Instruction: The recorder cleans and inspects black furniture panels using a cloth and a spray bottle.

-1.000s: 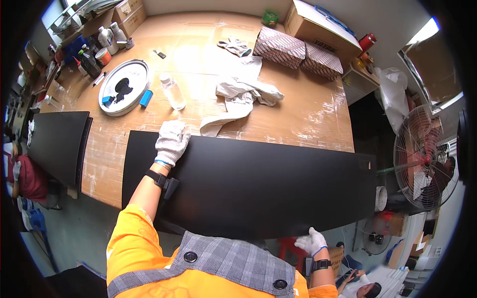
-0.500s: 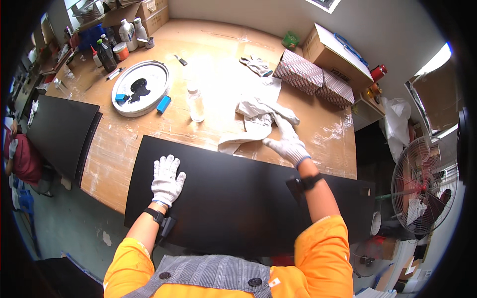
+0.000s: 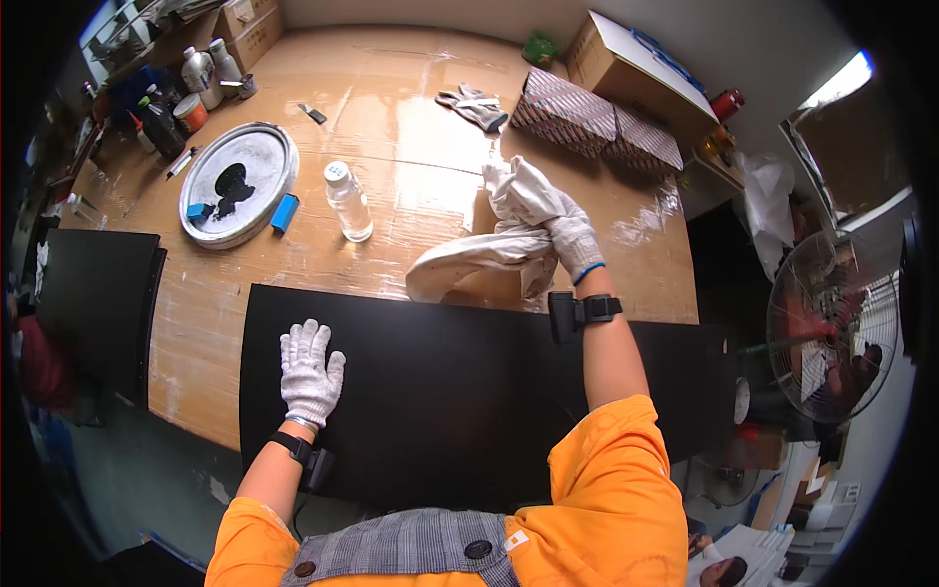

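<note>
Head view: I had the left hand (image 3: 311, 382) laid flat on the black panel (image 3: 440, 391), fingers straight and slightly apart, nothing gripped. Its knit white glove looked ribbed and soft against the smooth, matte sheet. Panel was long, thin and flat, lying along the near edge of the worktop (image 3: 391, 108), which had a brown surface under shiny, wrinkled clear film.

Right hand (image 3: 575, 243), same sort of knit glove, was past the panel's far edge with its fingers clamped on the white cloth (image 3: 518, 196); fingertips were partly hidden by fabric. Cloth was limp and creased, bunched at the hand, with a folded tail running left beside the panel's far edge.

Left of the cloth: clear bottle (image 3: 352, 210), upright, round, white cap, clear contents. Further left, a round white lid (image 3: 270, 174) with raised rim, a glossy black smear and a small blue block (image 3: 200, 211) on it. Second blue block (image 3: 285, 212), oblong, sat just beside the rim. Grey-and-white glove (image 3: 472, 106) lay crumpled near two patterned boxes (image 3: 564, 112). More black panels (image 3: 98, 303) were at the worktop's left side.
</note>
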A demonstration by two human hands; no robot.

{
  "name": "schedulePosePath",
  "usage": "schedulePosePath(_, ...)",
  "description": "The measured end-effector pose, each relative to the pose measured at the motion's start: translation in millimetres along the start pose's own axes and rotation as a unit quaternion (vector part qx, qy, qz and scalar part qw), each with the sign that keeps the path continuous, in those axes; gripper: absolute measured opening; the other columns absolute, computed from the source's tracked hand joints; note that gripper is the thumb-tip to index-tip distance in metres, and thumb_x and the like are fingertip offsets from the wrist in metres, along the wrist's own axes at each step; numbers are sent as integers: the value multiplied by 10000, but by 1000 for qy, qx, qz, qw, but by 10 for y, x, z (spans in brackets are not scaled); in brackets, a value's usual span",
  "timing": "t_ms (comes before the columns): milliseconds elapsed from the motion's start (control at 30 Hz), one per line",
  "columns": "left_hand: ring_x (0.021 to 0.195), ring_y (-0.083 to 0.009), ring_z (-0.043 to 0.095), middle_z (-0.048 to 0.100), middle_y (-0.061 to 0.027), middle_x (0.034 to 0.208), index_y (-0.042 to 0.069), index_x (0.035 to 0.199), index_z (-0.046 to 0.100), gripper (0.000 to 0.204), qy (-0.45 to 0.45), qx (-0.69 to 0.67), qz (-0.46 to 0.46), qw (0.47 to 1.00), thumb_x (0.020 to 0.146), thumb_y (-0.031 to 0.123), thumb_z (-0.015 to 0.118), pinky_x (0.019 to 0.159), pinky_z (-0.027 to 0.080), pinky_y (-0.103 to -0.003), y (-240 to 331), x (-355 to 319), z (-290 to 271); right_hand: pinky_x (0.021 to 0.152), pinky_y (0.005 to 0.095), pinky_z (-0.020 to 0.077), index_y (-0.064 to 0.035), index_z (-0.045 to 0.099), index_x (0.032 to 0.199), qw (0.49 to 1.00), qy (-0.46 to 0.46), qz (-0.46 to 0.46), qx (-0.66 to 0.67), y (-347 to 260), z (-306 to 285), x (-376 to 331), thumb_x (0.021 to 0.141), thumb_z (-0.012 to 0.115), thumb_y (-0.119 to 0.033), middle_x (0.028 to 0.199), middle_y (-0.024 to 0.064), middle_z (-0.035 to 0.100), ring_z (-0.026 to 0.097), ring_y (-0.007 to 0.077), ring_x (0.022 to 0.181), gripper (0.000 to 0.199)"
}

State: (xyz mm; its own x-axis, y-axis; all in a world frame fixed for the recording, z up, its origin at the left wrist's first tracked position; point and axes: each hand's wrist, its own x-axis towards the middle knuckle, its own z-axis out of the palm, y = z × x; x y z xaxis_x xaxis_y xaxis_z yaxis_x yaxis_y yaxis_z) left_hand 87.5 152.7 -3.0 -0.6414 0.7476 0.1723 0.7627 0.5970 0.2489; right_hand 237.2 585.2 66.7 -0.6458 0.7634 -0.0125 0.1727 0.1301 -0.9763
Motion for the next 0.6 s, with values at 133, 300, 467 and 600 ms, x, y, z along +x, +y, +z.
schedulePosePath(133, 1338, -350, 327, 424, -144, 1404, 80, 1310, 481, 462, 0, 34, 4, 999, 907, 302, 525, 1138, 178, -474, -54, -14, -64, 918, 302, 462, -7, 522, 1265, 994, -99, 6, 44, -513, -949, -1169, 909, 607, -210, 1207, 57, 578, 555, 140, 1045, 419)
schedulePosePath(300, 1347, -331, 320, 399, -147, 1427, 89, 1330, 465, 451, -9, 59, 19, 998, 934, 303, 494, 1139, 179, -441, -20, 65, 42, 904, 300, 470, 24, 600, 1135, 981, -34, 189, -33, 5, -1880, -2278, 885, 602, -223, 1116, 82, 629, 588, 168, 993, 351)
schedulePosePath(467, 1349, -341, 312, 405, -137, 1426, 92, 1333, 468, 471, -16, 60, 15, 998, 929, 333, 491, 1138, 172, -452, -47, 4, 55, 929, 345, 481, 37, 523, 1242, 948, 85, 20, 307, -149, -1700, -2710, 906, 559, -125, 1184, 100, 599, 583, 187, 1051, 374)
schedulePosePath(600, 1345, -345, 317, 419, -134, 1414, 96, 1320, 477, 462, -7, 46, 25, 999, 921, 325, 509, 1138, 170, -462, -45, -28, 66, 963, 411, 463, -15, 480, 1292, 937, 106, -24, 333, -282, -1849, -2787, 922, 549, -207, 1244, 125, 561, 558, 229, 1115, 422)
